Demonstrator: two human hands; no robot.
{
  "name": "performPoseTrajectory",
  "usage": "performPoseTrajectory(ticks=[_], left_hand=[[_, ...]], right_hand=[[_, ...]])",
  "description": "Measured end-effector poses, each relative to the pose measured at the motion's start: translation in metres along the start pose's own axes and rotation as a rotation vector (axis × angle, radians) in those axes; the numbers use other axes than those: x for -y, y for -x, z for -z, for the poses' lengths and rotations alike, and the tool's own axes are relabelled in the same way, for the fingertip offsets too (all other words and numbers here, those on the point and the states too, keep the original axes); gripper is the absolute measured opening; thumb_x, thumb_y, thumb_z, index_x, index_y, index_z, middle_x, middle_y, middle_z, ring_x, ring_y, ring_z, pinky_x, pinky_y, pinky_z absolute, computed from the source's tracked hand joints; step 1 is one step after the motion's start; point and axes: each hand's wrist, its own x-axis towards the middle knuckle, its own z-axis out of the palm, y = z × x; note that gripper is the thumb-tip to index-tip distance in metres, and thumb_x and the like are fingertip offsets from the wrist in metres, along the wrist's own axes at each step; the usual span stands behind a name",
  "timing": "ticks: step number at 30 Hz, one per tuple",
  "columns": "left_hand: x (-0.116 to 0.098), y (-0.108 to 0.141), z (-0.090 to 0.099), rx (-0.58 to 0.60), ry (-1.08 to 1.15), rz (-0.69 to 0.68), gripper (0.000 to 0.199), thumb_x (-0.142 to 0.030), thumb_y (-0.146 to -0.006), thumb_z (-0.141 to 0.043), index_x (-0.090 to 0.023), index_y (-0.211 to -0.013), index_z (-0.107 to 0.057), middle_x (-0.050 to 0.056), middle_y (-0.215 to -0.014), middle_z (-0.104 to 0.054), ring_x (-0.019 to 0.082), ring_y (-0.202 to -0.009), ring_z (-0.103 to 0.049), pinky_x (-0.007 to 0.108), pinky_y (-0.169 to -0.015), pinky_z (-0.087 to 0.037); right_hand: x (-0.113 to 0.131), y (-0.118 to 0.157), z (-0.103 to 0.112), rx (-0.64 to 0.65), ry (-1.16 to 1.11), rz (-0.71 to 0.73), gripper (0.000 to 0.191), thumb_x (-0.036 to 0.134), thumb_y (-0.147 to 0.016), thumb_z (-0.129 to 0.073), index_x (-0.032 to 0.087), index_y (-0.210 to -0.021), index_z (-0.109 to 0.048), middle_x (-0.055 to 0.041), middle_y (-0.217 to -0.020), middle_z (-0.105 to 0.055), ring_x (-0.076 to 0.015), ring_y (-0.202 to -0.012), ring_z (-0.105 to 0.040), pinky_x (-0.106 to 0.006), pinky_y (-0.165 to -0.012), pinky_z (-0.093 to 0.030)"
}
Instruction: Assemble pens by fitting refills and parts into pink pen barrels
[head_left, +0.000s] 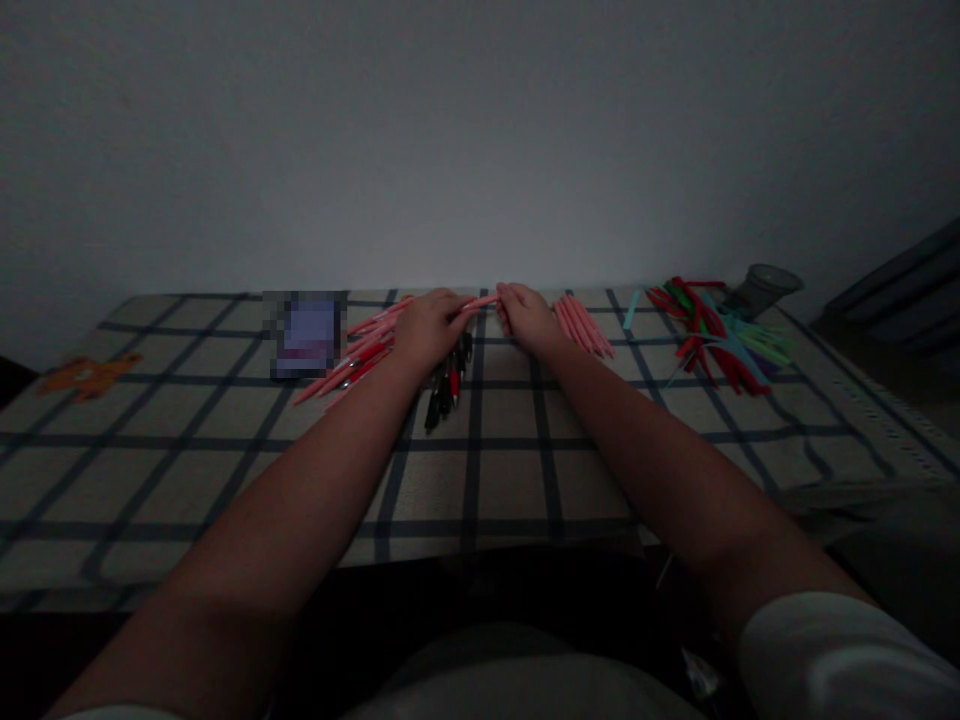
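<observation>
A slim pink pen (pixel 480 301) spans the gap between my two hands near the back of the table. My left hand (pixel 426 328) is closed on its left end, and my right hand (pixel 529 316) pinches its right end. Beside and partly under my left hand lie pink and red pens (pixel 360 362). Several black pens (pixel 442 395), with a red one among them, lie just in front of that hand. To the right of my right hand, pink pens (pixel 581 325) lie side by side in a row. Dim light hides the fingertips' detail.
A checked cloth (pixel 510 480) covers the table, which meets a plain wall. A blurred-out purplish item (pixel 307 335) and an orange shape (pixel 88 376) lie left. Right are red, green and blue strips (pixel 720 340) and a clear plastic cup (pixel 765 288) tipped over.
</observation>
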Motion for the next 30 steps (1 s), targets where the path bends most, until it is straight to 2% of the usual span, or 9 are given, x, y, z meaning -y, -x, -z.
performPoseTrajectory(ticks=[11,14,21,30], left_hand=[[-0.0016,0.0007,0.0023,0.020,0.004,-0.002,0.038,-0.047,-0.105,-0.050,-0.026,-0.122,-0.077,0.007,-0.110,-0.077,0.024,-0.102,-0.067,0.033,-0.085,-0.046],[-0.0024,0.0010,0.0023,0.015,0.009,0.006,0.039,-0.047,-0.105,-0.050,-0.025,-0.120,-0.078,0.007,-0.106,-0.077,0.024,-0.099,-0.066,0.033,-0.083,-0.045],[-0.0009,0.0002,0.0002,0.008,0.043,-0.007,0.036,-0.044,-0.103,-0.053,-0.025,-0.119,-0.078,0.007,-0.109,-0.078,0.025,-0.101,-0.066,0.034,-0.085,-0.047],[0.0040,-0.0001,-0.0043,-0.011,0.028,-0.012,0.035,-0.047,-0.102,-0.056,-0.027,-0.121,-0.078,0.006,-0.110,-0.078,0.024,-0.103,-0.068,0.035,-0.090,-0.048]], right_hand=[[0.0062,0.0037,-0.0019,0.046,-0.098,-0.006,0.034,0.040,-0.110,-0.042,0.023,-0.081,-0.047,0.0047,-0.069,-0.049,-0.0094,-0.054,-0.045,-0.024,-0.053,-0.036],[0.0073,0.0040,-0.0022,0.034,-0.115,-0.016,0.036,0.044,-0.109,-0.045,0.023,-0.080,-0.048,0.0044,-0.068,-0.048,-0.0096,-0.053,-0.045,-0.024,-0.052,-0.036],[-0.0008,0.0011,-0.0014,-0.034,-0.087,-0.083,0.054,0.071,-0.099,-0.048,0.023,-0.073,-0.050,0.0030,-0.060,-0.046,-0.0111,-0.051,-0.043,-0.025,-0.049,-0.034],[0.0018,-0.0001,0.0005,-0.024,-0.049,-0.097,0.044,0.049,-0.105,-0.050,0.022,-0.071,-0.051,0.0036,-0.059,-0.045,-0.0108,-0.051,-0.043,-0.024,-0.049,-0.034]])
